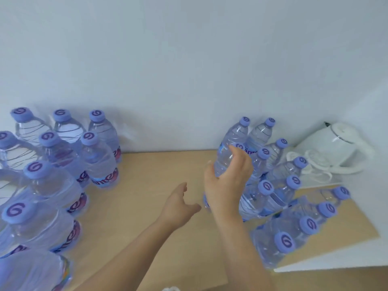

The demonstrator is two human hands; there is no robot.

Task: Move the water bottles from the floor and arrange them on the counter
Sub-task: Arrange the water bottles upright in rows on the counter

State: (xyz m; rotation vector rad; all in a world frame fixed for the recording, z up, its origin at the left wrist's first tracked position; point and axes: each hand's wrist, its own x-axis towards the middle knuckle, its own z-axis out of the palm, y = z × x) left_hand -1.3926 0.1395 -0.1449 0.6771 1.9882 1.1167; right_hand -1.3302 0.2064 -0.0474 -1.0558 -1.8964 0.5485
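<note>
Clear water bottles with purple caps stand on the light wooden counter (159, 177) in two clusters. The left cluster (63, 164) has several bottles. The right cluster (283, 185) stands against the wall and runs toward the counter's front edge. My right hand (227, 185) wraps around the lower body of one upright water bottle (231, 141) at the cluster's back left corner, thumb on its left, fingers on its right. My left hand (179, 204) hovers over the bare middle of the counter, fingers apart, holding nothing.
A white electric kettle (336, 148) with a coiled cord sits at the back right, behind the right cluster. A white wall (189, 70) bounds the counter at the back. The counter's front right edge (327, 259) drops off beside the nearest bottles.
</note>
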